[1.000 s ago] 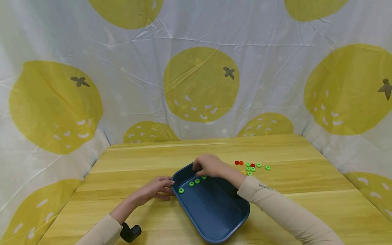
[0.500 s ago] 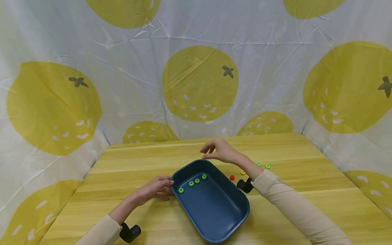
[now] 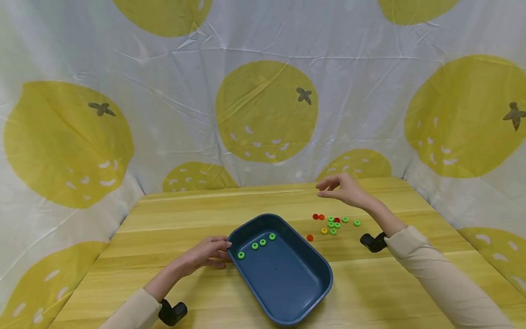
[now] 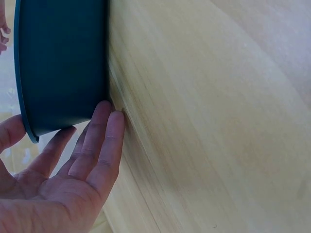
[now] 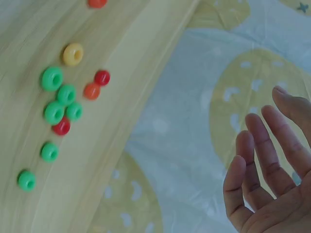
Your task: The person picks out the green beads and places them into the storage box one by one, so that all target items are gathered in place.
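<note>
I note my left hand (image 3: 207, 253), fingers extended, touching the tray (image 3: 283, 274) holding four green beads (image 3: 263, 242); my right hand (image 3: 346, 190), fingers relaxed, hovers near loose beads (image 3: 331, 225) on the tabletop (image 3: 370, 283).

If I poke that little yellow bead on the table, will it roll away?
Maybe not far: the yellow bead seems to lie flat with its hole facing up, so it would probably slide first. Its rounded sides could let it roll if it tipped on edge. It looks smooth and shiny, so it may be a bit slippery to pinch.
</note>
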The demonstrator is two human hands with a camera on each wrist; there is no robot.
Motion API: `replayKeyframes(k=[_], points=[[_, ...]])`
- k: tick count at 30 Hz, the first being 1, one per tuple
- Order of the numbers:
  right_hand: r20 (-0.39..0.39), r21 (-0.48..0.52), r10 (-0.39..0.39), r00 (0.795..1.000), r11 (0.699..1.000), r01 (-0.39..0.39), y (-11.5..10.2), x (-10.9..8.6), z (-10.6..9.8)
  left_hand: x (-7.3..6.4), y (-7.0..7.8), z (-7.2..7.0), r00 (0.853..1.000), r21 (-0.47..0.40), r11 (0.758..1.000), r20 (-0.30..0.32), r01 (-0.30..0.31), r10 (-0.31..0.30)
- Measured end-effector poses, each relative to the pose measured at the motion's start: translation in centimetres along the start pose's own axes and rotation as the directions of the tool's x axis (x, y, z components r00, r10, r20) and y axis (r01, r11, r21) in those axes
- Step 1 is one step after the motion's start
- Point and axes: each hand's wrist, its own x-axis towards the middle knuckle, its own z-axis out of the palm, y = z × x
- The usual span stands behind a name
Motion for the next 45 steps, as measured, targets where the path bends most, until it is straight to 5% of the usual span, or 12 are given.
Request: replayKeyframes(k=[9, 21, 34, 45], points=[[-0.068, -0.084, 0.084, 0.994, 0.992, -0.089, 2.9, -3.0, -3.2, 0.1, 0.0, 0.0, 1.0, 0.002, 1.0, 0.01, -0.003, 0.003], [0.08, -0.367, 0.165, 0.983, 0.922, -0.124, 5.8, -5.1, -3.1, 0.0, -0.1, -0.3, 1.0, 0.009, 1.0, 0.013, -0.007, 0.007], [0.172, -0.345, 0.195, 0.966, 0.93, -0.126, 8.0, -5.7, -0.1, -0.1, 0.0, 0.0, 1.0, 0.003, 1.0, 0.02, -0.011, 0.011], [0.11, -0.306, 0.2, 0.974, 0.939, -0.159, 9.5, -6.3, 1.8, -0.1, 0.0, -0.1, 1.0, 0.005, 1.0, 0.012, -0.007, 0.007]])
